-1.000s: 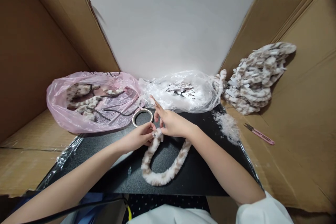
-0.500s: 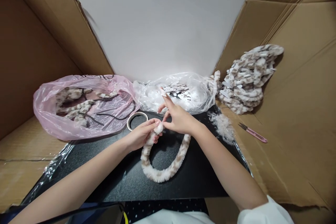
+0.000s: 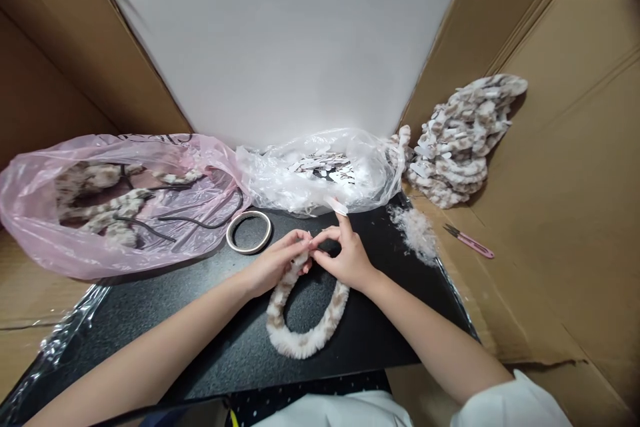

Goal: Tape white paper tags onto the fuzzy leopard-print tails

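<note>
A furry white-and-brown headband-like loop (image 3: pixel 300 345) rests on the black table, its upper end raised between my hands. My left hand (image 3: pixel 280 259) is closed around that end, thumb on top. At the same spot, the thumb and a finger of my right hand (image 3: pixel 353 260) pinch together, touching the left fingertips; what exactly they grip is partly covered. A small white strip (image 3: pixel 339 207) sticks to a raised finger of the right hand. The band's other end is hidden behind the right hand.
Left is a pink plastic bag (image 3: pixel 30 213) of furry pieces and dark cords. A tape roll (image 3: pixel 249 232) lies beside it. Behind is a clear bag (image 3: pixel 280 190) of white tags. Right are piled furry bands (image 3: pixel 463 140), loose fluff (image 3: pixel 417 233) and pink thread snips (image 3: pixel 470 241).
My view has shifted a little. The right hand's fingers have closed in at the band's end, and the raised finger with the white strip has lowered. The left hand keeps its hold.
</note>
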A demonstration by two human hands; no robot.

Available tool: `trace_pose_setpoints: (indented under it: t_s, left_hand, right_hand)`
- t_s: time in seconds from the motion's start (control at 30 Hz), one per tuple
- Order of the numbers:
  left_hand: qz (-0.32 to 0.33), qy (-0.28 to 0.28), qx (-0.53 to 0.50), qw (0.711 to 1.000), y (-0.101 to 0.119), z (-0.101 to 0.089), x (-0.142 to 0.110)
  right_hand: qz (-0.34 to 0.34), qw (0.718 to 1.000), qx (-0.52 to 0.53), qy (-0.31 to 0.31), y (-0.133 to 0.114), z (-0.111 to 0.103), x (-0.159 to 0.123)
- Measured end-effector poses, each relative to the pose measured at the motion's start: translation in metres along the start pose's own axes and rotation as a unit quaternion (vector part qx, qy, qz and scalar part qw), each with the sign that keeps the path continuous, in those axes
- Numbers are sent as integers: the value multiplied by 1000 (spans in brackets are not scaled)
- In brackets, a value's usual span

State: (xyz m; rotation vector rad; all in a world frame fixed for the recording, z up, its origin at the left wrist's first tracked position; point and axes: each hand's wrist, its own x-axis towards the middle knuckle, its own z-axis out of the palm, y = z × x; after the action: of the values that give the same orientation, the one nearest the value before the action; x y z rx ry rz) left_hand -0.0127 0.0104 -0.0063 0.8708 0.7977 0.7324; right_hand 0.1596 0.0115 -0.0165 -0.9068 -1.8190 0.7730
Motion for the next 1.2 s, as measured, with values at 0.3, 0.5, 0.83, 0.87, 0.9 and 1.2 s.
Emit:
trace_pose_setpoints:
  t_s: [0.3, 0.5, 0.83, 0.87, 0.9, 1.2]
  left_hand:
    - [26, -66, 80, 994, -1, -10, -5]
    - [28, -70, 108, 991, -3, -12, -3]
    - [17, -48, 259, 965, 6, -9, -7]
    - [10, -63, 261, 963, 7, -10, -8]
    - [-1, -83, 255, 963, 8, -12, -8]
    - [-7, -87, 119, 989, -1, -19, -5]
  right_hand:
    - [-13, 998, -7, -58, 5, -5, -2]
    - [-22, 999, -11, -43, 4, -3, -3]
    - [23, 996, 83, -19, 3, -5, -3]
    - [28, 996, 85, -19, 3, -6, -4]
    - [32, 996, 86, -19, 4, -5, -4]
    - [-9, 995, 34, 91, -3, -17, 0]
